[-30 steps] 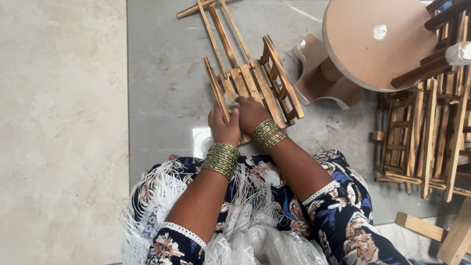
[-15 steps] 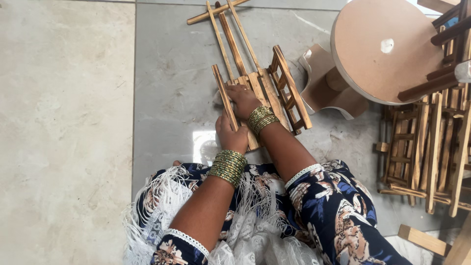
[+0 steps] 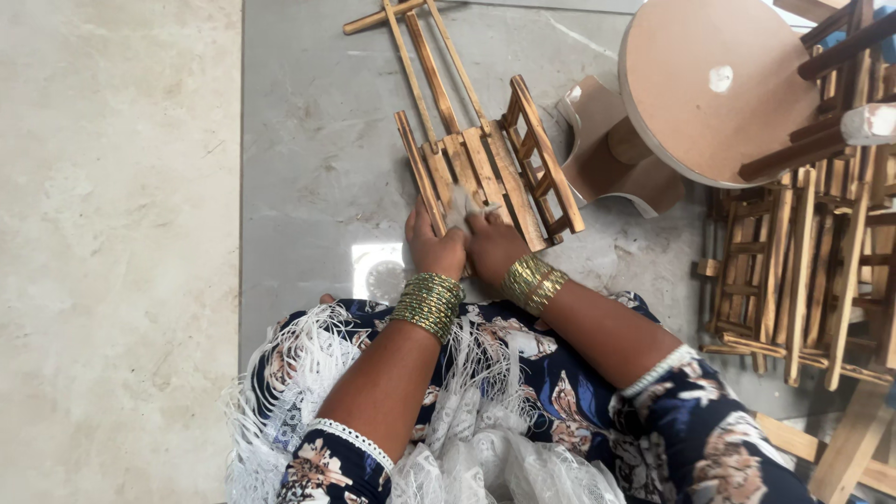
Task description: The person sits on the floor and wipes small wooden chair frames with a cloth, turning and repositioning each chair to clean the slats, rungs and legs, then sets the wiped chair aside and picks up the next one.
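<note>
On the grey floor tile [image 3: 317, 177] before you lies the small wooden slatted chair [image 3: 485, 159]. Your left hand [image 3: 434, 245] and right hand [image 3: 493, 245] sit together, pressing a pale rag [image 3: 459, 205] onto its near slats; the far slats look not yet reached.

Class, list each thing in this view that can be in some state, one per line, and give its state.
Small wooden chair frame: lying flat on the floor, slats up.
Pale cloth: pressed onto the slats under the fingers.
Left hand: resting on the frame's near end.
Right hand: on the cloth.
Round wooden table: tipped on its side.
Stacked wooden frames: piled at the right.
</note>
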Motion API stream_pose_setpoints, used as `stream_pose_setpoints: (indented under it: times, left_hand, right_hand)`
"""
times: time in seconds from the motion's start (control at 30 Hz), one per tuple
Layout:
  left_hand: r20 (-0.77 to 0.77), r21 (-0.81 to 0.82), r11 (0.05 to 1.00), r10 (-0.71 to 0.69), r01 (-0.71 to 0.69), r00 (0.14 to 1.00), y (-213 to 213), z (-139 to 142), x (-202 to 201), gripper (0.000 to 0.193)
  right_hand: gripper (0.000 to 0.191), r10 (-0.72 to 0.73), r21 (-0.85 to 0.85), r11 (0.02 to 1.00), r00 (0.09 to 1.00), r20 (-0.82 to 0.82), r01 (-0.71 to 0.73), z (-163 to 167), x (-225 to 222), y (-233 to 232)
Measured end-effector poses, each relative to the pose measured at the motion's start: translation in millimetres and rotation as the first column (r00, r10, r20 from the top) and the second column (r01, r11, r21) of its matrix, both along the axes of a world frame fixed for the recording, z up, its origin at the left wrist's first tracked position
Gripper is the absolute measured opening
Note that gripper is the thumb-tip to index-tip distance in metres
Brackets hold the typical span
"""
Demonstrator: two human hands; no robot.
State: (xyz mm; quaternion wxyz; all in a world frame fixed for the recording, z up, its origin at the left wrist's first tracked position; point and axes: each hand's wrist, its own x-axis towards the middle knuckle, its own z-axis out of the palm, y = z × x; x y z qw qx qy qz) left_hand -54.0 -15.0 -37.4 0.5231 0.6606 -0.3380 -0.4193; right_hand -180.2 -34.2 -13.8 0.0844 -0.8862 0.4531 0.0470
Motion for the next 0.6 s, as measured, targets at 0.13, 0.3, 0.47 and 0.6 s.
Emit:
stream_pose_setpoints:
  times: [0.13,0.3,0.47,0.6]
  left_hand:
    - [0.02,-0.136,0.991,0.016,-0.013,1.0,2.2,3.2,0.3,0.076]
    - [-0.137,-0.109,0.993,-0.048,0.033,0.989,1.3,6.1,-2.1,0.066]
    - [-0.328,0.005,0.997,-0.077,0.083,0.941,3.2,9.6,-4.9,0.079]
    - [-0.401,0.065,0.985,-0.121,0.16,0.908,4.3,6.6,-6.9,0.098]
  right_hand:
    - [0.04,0.081,0.22,0.971,0.995,0.061,-0.092,12.6,-37.5,30.8]
    - [0.046,-0.136,0.035,0.991,0.964,0.227,0.132,15.9,-50.9,10.2]
    - [0.048,-0.138,-0.258,0.944,0.955,0.262,0.207,3.7,-22.5,-13.4]
    - [0.039,-0.083,-0.104,0.99,0.988,0.132,0.097,6.9,-22.4,-3.5]
